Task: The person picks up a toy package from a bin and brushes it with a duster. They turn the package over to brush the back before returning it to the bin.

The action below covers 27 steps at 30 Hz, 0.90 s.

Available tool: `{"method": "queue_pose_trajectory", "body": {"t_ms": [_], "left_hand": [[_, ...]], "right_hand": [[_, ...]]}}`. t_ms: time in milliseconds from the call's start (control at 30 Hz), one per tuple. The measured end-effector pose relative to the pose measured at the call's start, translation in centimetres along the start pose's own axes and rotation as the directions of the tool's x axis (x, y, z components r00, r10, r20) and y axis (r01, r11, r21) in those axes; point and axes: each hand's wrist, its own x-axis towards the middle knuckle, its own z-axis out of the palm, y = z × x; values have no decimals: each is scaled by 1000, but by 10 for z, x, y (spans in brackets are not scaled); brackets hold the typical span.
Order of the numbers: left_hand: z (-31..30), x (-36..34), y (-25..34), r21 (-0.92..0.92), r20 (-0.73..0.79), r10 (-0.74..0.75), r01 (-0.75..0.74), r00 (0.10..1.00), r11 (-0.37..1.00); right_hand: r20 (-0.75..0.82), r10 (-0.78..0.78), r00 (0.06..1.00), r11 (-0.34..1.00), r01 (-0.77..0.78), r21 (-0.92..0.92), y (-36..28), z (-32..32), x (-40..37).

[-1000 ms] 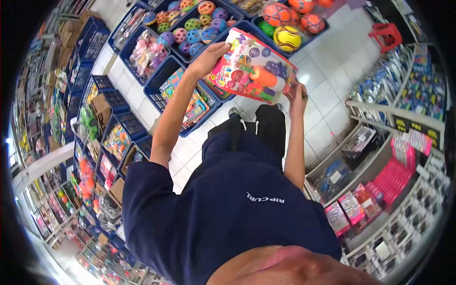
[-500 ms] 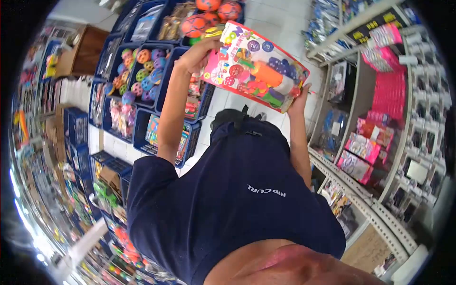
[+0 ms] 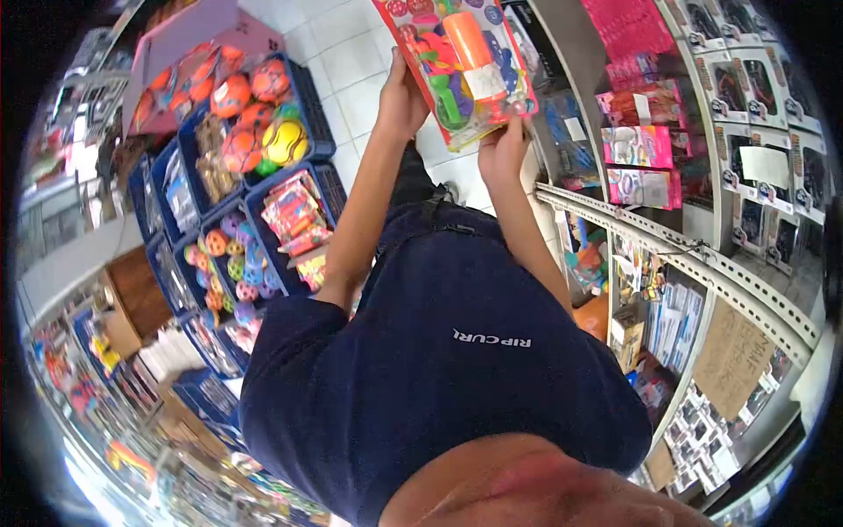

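A balloon party pack (image 3: 470, 66) hangs tilted near the top of the view, its upper part cut off by the frame. Through its clear front I see an orange balloon pump (image 3: 468, 39) and colourful balloons, with a red border around them. My left hand (image 3: 404, 101) is closed on the pack's left edge, thumb in front and the other fingers mostly behind. At the lower right corner, my right hand (image 3: 505, 154) pinches the pack.
Blue baskets (image 3: 303, 97) on the left hold orange balls (image 3: 233, 95), small patterned balls (image 3: 250, 268) and packets (image 3: 294, 211). Metal shelves (image 3: 685, 237) on the right carry pink packets (image 3: 637, 147) and boxed goods (image 3: 742, 88). White floor tiles (image 3: 347, 61) lie between.
The view has turned along the aisle. The pack has swung more upright and towards the top edge. My left hand has moved from its upper left corner down to its side edge.
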Motion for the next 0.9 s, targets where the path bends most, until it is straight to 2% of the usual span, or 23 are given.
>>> {"method": "queue_pose_trajectory", "body": {"t_ms": [100, 133, 167, 233, 300, 367, 400, 433, 467, 500, 533, 567, 600, 633, 667, 700, 733, 767, 833, 900], "left_hand": [[4, 49, 2, 3, 120, 0, 0, 993, 1000], [6, 62, 6, -137, 123, -76, 93, 989, 986], [10, 75, 10, -137, 144, -91, 110, 985, 984], [15, 100, 17, 60, 58, -172, 169, 983, 984], [12, 128, 23, 58, 23, -196, 194, 980, 979], [6, 157, 28, 90, 47, -181, 176, 982, 980], [7, 167, 32, 59, 68, -190, 186, 979, 981], [8, 177, 33, 61, 77, -204, 200, 976, 978], [9, 186, 33, 46, 72, -216, 213, 974, 976], [11, 194, 34, 33, 67, -231, 229, 971, 973], [9, 201, 34, 34, 74, -248, 246, 966, 969], [7, 209, 34, 118, 92, -238, 227, 967, 967], [4, 217, 34, 200, 111, -229, 204, 967, 958], [1, 224, 33, 199, 114, -243, 218, 963, 956], [-2, 229, 31, 336, 125, -189, 138, 974, 932], [-5, 234, 30, 466, 143, -137, 56, 980, 883], [-6, 236, 31, 528, 183, -160, 41, 970, 848], [-8, 239, 28, 529, 184, -171, 49, 968, 847], [-11, 246, 19, 673, 207, -196, 6, 958, 740], [-4, 246, 11, 650, 248, -186, -21, 951, 760]], "right_hand": [[-22, -58, 998, 998, 57, -32, -6, 17, 16], [-27, -81, 996, 995, 78, -69, -6, 24, 23], [-36, -104, 994, 993, 102, -65, -6, 33, 31], [-70, -124, 990, 991, 119, -65, -3, 52, 45], [-74, -148, 986, 987, 142, -78, -1, 67, 58], [-1, -67, 998, 969, 65, -239, 1, 73, 73], [36, -71, 997, 959, 78, -272, 3, 73, 80], [24, -82, 996, 959, 86, -271, 1, 72, 88], [13, -79, 997, 921, 78, -381, -2, 70, 94], [-3, -77, 997, 872, 66, -485, -6, 67, 98], [-91, -209, 974, 840, 131, -527, -14, 76, 100], [-53, -459, 887, 718, 336, -609, -23, 85, 99], [-12, -498, 867, 569, 316, -759, -43, 84, 94], [-29, -565, 825, 620, 400, -675, -53, 77, 95], [-53, -661, 749, 584, 469, -662, -68, 72, 96], [21, -715, 699, 512, 544, -665, -84, 74, 88], [52, -680, 732, 532, 540, -652, -100, 69, 78], [177, -510, 842, 474, 446, -759, -122, 86, 61], [232, -516, 824, 247, 403, -881, -136, 93, 61], [428, -616, 662, -38, 518, -855, -144, 121, 67]]}}
